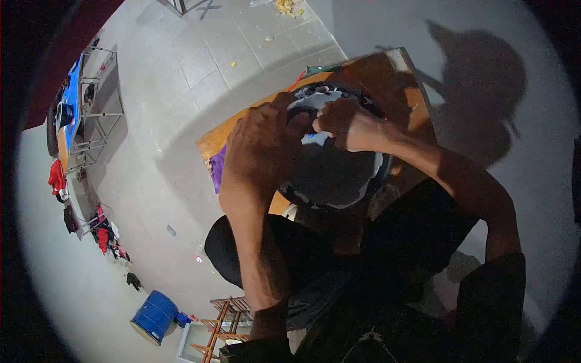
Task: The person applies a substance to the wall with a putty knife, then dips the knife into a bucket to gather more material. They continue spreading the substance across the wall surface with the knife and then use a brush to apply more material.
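A round, dark-rimmed, shallow thing (339, 175) lies before my knees, its inside grey with whitish smears. Over its far part, my left hand (257, 142) has its fingers curled, with the back of the hand facing me. My right hand (348, 124) is closed in a pinch close beside it, above the same round thing. Between the two hands shows a dark curved edge; I cannot tell what the fingers hold. Shadow from my arms covers much of the grey inside.
Under the round thing is a wooden board (417, 106). A green object (324, 69) lies at its far edge, a purple cloth (218, 169) at its left. A blue barrel (154, 317), a wooden rack (224, 320) and a blue-topped table (74, 103) stand farther left. Yellow scraps (287, 7) lie on the tiled floor.
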Demonstrator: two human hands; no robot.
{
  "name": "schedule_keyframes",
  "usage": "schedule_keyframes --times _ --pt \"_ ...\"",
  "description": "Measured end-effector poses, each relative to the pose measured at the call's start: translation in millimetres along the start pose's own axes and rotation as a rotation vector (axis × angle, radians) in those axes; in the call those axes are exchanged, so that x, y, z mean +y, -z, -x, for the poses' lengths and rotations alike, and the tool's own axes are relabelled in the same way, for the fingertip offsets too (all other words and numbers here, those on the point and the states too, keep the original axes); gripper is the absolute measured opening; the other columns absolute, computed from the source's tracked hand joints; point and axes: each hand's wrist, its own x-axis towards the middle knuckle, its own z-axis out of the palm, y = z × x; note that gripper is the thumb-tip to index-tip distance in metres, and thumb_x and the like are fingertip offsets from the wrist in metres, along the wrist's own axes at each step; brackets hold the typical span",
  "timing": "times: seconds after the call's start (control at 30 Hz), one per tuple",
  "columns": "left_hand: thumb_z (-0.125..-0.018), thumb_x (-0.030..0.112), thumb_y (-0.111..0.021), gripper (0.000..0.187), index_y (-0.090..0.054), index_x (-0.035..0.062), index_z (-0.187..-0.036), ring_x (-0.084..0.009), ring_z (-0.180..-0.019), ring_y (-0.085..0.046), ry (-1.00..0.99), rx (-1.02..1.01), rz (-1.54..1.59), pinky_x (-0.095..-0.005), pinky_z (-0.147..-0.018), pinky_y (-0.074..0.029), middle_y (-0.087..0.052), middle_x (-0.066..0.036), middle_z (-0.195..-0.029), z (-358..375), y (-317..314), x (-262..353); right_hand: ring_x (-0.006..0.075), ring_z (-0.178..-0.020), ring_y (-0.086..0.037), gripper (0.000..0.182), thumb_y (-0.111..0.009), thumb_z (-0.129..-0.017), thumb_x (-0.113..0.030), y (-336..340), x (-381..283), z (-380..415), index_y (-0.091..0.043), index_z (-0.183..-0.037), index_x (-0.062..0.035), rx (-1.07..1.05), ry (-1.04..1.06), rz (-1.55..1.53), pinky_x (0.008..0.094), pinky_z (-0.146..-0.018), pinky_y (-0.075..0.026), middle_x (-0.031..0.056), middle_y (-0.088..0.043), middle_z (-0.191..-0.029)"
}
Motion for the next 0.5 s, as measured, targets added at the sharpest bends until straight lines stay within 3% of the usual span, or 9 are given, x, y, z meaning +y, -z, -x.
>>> schedule_keyframes --times 0.1,0.2,0.3,0.4,0.5 --pt "-0.091 0.032 -0.05 0.035 -0.054 0.0128 -0.12 -0.0287 -0.09 -0.064 0.048 -0.036 -0.017 -0.0401 -0.081 -0.048 -0.064 -0.017 -0.097 1 6 8 0.0297 -0.088 -0.058 0.022 -0.061 -0.063 -0.002 1 3 2 -0.058 -0.085 -0.0043 0.043 0.041 0.022 0.0431 -0.078 -0.045 0.0121 -0.058 -0.083" --pt "-0.091 0.031 -0.051 0.034 -0.054 0.013 -0.119 -0.0286 -0.091 -0.064 0.046 -0.044 0.003 -0.0408 -0.081 -0.048 -0.064 -0.017 -0.098 -1 3 4 0.0334 -0.088 -0.061 0.023 -0.064 -0.063 -0.012 -5 9 6 -0.062 -0.084 -0.0028 0.219 0.088 0.04 0.0423 -0.079 -0.048 0.0179 -0.062 -0.086" --pt "-0.09 0.031 -0.051 0.034 -0.054 0.0132 -0.12 -0.0287 -0.091 -0.064 0.031 -0.014 -0.015 -0.0408 -0.081 -0.048 -0.065 -0.016 -0.097 -1 0 2 0.0297 -0.089 -0.058 0.027 -0.062 -0.061 -0.003 -2 12 7 -0.058 -0.088 -0.0052 0.115 0.041 0.055 0.0437 -0.079 -0.045 0.0117 -0.058 -0.084" --pt "-0.09 0.03 -0.052 0.035 -0.054 0.0135 -0.12 -0.029 -0.09 -0.064 -0.014 0.062 -0.036 -0.0409 -0.082 -0.048 -0.065 -0.016 -0.096 1 -6 -4 0.0292 -0.089 -0.058 0.028 -0.062 -0.062 -0.004 -2 13 11 -0.057 -0.09 -0.0062 0.259 0.064 0.101 0.0436 -0.079 -0.045 0.0112 -0.058 -0.086" --pt "-0.09 0.031 -0.052 0.035 -0.054 0.0136 -0.12 -0.029 -0.091 -0.064 0.008 0.044 -0.026 -0.0413 -0.083 -0.048 -0.065 -0.016 -0.097 2 -2 0 0.0324 -0.089 -0.06 0.024 -0.065 -0.062 -0.011 4 16 10 -0.061 -0.085 -0.0034 0.247 0.104 0.072 0.0452 -0.077 -0.046 0.0173 -0.062 -0.085"
